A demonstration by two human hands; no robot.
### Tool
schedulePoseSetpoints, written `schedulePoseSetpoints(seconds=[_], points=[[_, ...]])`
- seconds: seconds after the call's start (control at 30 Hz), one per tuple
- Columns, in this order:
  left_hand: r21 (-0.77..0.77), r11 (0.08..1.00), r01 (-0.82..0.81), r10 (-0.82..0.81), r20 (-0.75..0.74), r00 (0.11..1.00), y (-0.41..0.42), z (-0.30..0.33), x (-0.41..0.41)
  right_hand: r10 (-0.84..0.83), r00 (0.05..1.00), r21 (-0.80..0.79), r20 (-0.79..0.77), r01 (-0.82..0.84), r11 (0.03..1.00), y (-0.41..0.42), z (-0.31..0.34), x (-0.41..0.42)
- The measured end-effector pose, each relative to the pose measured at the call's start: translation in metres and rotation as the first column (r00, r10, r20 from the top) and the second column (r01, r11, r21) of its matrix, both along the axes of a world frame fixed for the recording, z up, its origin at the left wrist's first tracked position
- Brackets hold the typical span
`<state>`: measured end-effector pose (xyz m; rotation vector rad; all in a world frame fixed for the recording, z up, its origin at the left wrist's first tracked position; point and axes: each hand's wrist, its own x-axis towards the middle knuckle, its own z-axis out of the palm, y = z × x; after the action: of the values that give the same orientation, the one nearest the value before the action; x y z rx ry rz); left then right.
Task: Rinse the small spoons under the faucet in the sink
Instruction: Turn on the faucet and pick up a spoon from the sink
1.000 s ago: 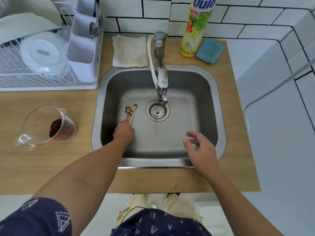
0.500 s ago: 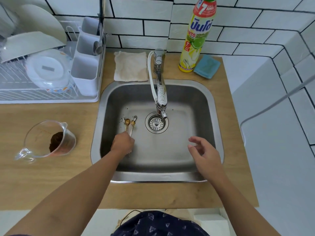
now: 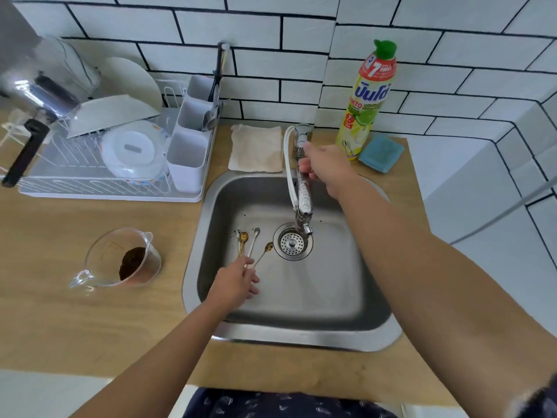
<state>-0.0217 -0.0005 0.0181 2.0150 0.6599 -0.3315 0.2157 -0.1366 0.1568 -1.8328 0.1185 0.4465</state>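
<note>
The handle ends of the small slender metal spoons (image 3: pixel 251 247), some gold-toned and some silver, are pinched by the left hand (image 3: pixel 238 282), whose grip is clenched on them low in the basin. Their bowls are fanned out on the floor of the brushed stainless-steel sink (image 3: pixel 301 336), just left of the perforated round drain strainer (image 3: pixel 291 242). At least one bowl appears soiled with brown residue, and dark specks are scattered beside them. The right hand (image 3: pixel 327 167) is placed on the upper body of the chrome swivel faucet (image 3: pixel 303 194); fingers are curled against it near the lever, though whether it is truly grasped cannot be told. No water is seen running.

Risks are judged as follows. The thin, smooth handles may slip apart once wetted, since several are held in one pinch; a loosened spoon could slide toward the drain. If the lever is thrown too far, a hard stream may splash off the curved bowls onto the light wooden desk (image 3: pixel 75 312). The spout is set over the strainer, so the spoons would need to be carried rightward to meet the flow.

Farther out, a clear glass measuring jug (image 3: pixel 120 260) with dark brown grounds, a white wire dish rack (image 3: pixel 99 176), a folded beige cloth (image 3: pixel 256 149), a yellow-green dish-soap bottle (image 3: pixel 367 107) and a blue sponge (image 3: pixel 381 153) are seen.
</note>
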Motion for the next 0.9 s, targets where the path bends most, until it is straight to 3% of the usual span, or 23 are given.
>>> schedulePoseSetpoints(seconds=[0.43, 0.8, 0.9], points=[[-0.084, 0.996, -0.019, 0.016, -0.038, 0.999, -0.004, 0.006, -0.004, -0.095, 0.981, 0.050, -0.170, 0.105, 0.993, 0.022, 0.006, 0.020], [-0.082, 0.997, 0.000, -0.005, -0.063, 0.998, -0.012, 0.008, -0.002, -0.080, 0.987, 0.027, -0.138, 0.085, 0.996, 0.012, 0.004, 0.022], [-0.104, 0.994, -0.016, 0.006, -0.099, 0.995, -0.017, 0.010, 0.004, -0.181, 0.977, 0.070, -0.113, 0.190, 0.979, 0.001, -0.002, 0.013]])
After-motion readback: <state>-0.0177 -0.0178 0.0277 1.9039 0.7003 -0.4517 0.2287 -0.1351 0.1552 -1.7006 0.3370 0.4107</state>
